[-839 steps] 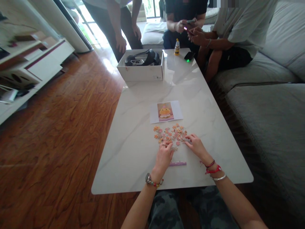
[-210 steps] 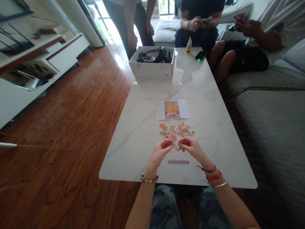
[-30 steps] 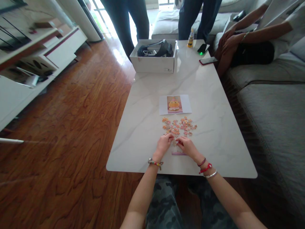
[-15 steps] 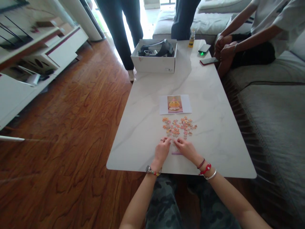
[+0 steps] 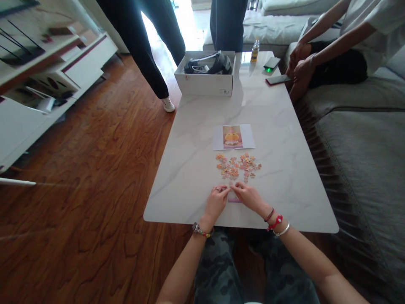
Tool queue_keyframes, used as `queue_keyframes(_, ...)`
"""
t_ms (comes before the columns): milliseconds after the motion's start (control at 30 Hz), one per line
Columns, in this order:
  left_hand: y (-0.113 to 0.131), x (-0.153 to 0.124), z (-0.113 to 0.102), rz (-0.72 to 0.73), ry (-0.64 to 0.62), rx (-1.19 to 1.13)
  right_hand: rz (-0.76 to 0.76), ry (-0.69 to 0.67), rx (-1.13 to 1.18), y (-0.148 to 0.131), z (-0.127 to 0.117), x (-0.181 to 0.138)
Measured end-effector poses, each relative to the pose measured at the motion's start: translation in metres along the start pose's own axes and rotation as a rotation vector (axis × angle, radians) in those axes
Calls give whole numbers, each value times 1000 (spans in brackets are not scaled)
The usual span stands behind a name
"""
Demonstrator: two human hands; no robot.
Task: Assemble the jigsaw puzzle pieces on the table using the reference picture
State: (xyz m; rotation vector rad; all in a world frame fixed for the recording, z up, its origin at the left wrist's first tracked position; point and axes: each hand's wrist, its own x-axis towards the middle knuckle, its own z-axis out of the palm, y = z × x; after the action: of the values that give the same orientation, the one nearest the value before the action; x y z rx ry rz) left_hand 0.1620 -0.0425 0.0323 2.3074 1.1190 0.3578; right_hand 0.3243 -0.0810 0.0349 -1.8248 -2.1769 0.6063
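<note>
Meeting at the lower middle of the frame, the left hand point(image 5: 217, 202) and the right hand point(image 5: 249, 196) rest on the near edge of the white table point(image 5: 190, 169), their fingertips touching just in front of the person's lap. Both hands have the fingers bent and drawn close together at the tips. They may be pinching a small piece between them, but it is too small to tell. A purple strip point(image 5: 234, 199) lies on the table just under the fingertips, partly covered by the right hand. Just above the hands sits a loose scatter of orange and pink puzzle pieces point(image 5: 238, 165), near the fingers but apart from them. Above the scatter, at the centre of the frame, lies a sheet of paper point(image 5: 248, 137) printed with a yellow figure. At the far end of the table stands an open white box point(image 5: 205, 84) holding dark gear, with a small bottle point(image 5: 255, 50) and two phones point(image 5: 277, 80) to its right. Two people stand at the top of the frame, and another sits on the grey sofa point(image 5: 363, 139) at the upper right.
</note>
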Motion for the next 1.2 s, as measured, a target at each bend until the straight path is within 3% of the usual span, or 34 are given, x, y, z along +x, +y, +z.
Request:
queue_keyframes(133,-6,2,2,-59,37,-86,45,41,84,3,1,11)
queue_keyframes(333,-1,7,4,-138,24,-88,49,-6,105,6,1,28)
queue_keyframes(700,7,19,-3,-227,-32,-31,143,190,445,12,-8,34)
queue_keyframes(900,-3,21,4,-273,-32,-75,173,120,578,17,-5,39)
queue_keyframes(1067,-3,22,0,-266,30,-147,174,98,578,8,2,43)
queue_keyframes(1200,7,25,-14,-224,172,-222,170,127,596,3,-5,48)
